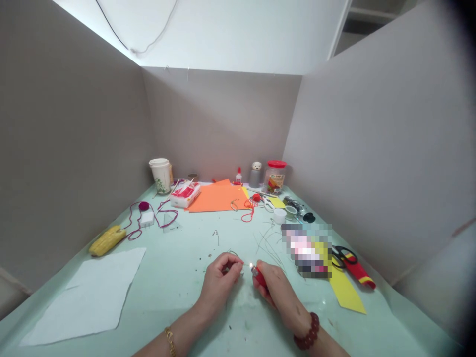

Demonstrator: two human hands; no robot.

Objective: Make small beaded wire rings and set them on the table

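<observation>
My right hand [277, 292] is closed around a red lighter [258, 276] that is lit, with a small flame at its top. My left hand [219, 280] is pinched on a thin pale cord [238, 258], and holds its end close to the flame. Both hands hover just above the pale green table [178, 277] near its front middle. A gold bracelet sits on my left wrist and a dark red bead bracelet on my right.
White paper [92, 297] lies front left beside a yellow corn cob [107, 240]. Orange paper [217, 197], a paper cup [160, 175], a red-lidded jar [275, 177] and red cord stand at the back. Scissors [345, 257] and yellow paper [344, 290] lie right. Grey walls enclose three sides.
</observation>
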